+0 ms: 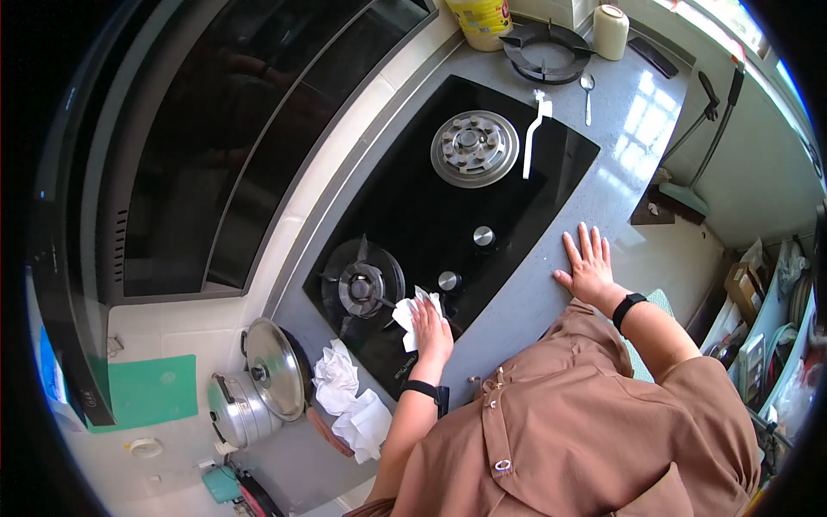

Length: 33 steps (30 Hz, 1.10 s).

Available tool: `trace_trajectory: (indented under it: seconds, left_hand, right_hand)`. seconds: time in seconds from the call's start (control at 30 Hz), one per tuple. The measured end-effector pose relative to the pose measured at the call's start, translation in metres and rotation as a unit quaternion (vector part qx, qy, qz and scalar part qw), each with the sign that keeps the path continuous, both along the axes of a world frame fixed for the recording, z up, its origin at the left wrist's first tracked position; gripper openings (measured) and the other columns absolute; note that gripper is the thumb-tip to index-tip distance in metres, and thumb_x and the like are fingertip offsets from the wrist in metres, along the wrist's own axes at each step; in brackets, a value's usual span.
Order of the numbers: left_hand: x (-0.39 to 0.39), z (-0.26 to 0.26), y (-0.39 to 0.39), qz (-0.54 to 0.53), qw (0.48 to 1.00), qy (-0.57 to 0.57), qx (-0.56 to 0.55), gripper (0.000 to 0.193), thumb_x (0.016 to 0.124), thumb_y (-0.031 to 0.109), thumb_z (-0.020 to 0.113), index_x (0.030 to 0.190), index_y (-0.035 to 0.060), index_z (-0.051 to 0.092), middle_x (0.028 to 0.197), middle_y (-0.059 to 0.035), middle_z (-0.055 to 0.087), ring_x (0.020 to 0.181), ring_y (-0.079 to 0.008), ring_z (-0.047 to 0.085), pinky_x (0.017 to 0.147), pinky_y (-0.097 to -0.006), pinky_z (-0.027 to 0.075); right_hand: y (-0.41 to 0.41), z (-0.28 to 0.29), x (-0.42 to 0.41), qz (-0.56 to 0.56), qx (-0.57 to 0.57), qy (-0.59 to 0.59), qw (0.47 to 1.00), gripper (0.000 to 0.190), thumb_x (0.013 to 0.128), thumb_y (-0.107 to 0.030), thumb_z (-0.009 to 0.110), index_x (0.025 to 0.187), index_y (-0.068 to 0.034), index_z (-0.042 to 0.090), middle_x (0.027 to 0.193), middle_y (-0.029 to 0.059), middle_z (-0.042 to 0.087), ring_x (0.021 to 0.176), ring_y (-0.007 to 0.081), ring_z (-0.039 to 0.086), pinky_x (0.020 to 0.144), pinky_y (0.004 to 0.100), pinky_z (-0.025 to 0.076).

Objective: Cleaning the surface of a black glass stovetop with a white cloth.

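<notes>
My left hand [431, 331] holds a white paper towel [407, 318] against the black glass of the gas cooktop [413, 213]. It is beside the left burner [362, 288], whose black pan support is in place. Two silver knobs, a lower one [449, 280] and an upper one [484, 236], sit just beyond that hand. My right hand [589, 270] lies flat on the grey countertop [517, 323] near its front edge, fingers spread and holding nothing. The right burner [475, 148] is bare of its support, and a white brush [534, 136] lies next to it on the glass.
Crumpled paper towels [345, 394] lie left of the cooktop, by a lidded pan [278, 369] and an aluminium pot [242, 410]. Beyond the right burner are a loose pan support [548, 53], a spoon [587, 97] and a cream jar [610, 32]. A range hood [258, 129] overhangs the back.
</notes>
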<state>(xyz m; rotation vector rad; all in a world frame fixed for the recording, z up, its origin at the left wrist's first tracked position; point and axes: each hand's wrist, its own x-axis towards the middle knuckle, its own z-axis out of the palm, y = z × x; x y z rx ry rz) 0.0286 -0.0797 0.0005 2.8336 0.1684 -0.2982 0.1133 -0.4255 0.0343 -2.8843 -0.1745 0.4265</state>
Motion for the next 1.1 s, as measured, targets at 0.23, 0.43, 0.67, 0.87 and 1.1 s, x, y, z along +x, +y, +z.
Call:
trace_trajectory:
  seconds: [0.23,0.43,0.67,0.87,1.1]
  left_hand:
    - [0.053,-0.005,-0.001,0.038,0.999,0.017,-0.002,0.061,0.088,0.011,0.044,0.141,-0.0021,0.017,0.148,-0.0252,0.01,0.137,-0.0431,0.011,0.111,-0.0487,0.016]
    - [0.087,0.001,0.009,0.099,0.991,0.048,-0.071,0.054,0.091,0.005,0.041,0.142,0.0049,0.024,0.149,-0.021,0.013,0.138,-0.0404,0.008,0.112,-0.0442,0.016]
    - [0.107,0.02,0.001,0.171,0.976,-0.011,-0.137,0.034,0.088,0.009,0.051,0.121,0.0049,0.053,0.125,-0.0183,0.052,0.114,-0.0318,0.051,0.094,-0.0347,0.042]
    - [0.105,0.015,-0.003,0.292,0.94,-0.098,-0.145,0.026,0.089,0.009,0.052,0.113,0.0032,0.06,0.099,-0.018,0.065,0.094,-0.0256,0.063,0.082,-0.0328,0.047]
    - [0.167,0.029,-0.024,0.104,0.986,-0.006,-0.127,0.048,0.089,0.001,0.043,0.137,0.0038,0.036,0.129,-0.0197,0.049,0.115,-0.0263,0.051,0.095,-0.0328,0.04]
  right_hand:
    - [-0.014,-0.011,0.008,-0.035,0.08,-0.016,0.996,0.071,0.087,-0.047,0.049,0.144,-0.014,0.023,0.151,0.0168,0.008,0.14,0.0335,0.005,0.111,0.0483,0.005]
    - [-0.046,-0.01,0.096,-0.172,0.043,-0.185,0.967,0.067,0.089,-0.044,0.048,0.142,-0.011,0.025,0.15,0.0185,0.013,0.139,0.0347,0.011,0.109,0.0515,0.01]
    - [-0.082,-0.028,0.165,-0.303,-0.062,-0.112,0.944,0.067,0.089,-0.052,0.041,0.142,-0.013,0.028,0.148,0.0187,0.018,0.138,0.0354,0.014,0.107,0.0528,0.012]
    - [-0.077,-0.025,0.17,-0.3,-0.091,-0.117,0.942,0.065,0.088,-0.053,0.041,0.141,-0.016,0.031,0.148,0.0189,0.02,0.137,0.0364,0.015,0.106,0.0541,0.013]
    - [-0.067,-0.021,0.171,-0.298,-0.093,-0.116,0.943,0.065,0.087,-0.052,0.043,0.141,-0.018,0.031,0.148,0.0178,0.021,0.136,0.0357,0.017,0.106,0.0538,0.014]
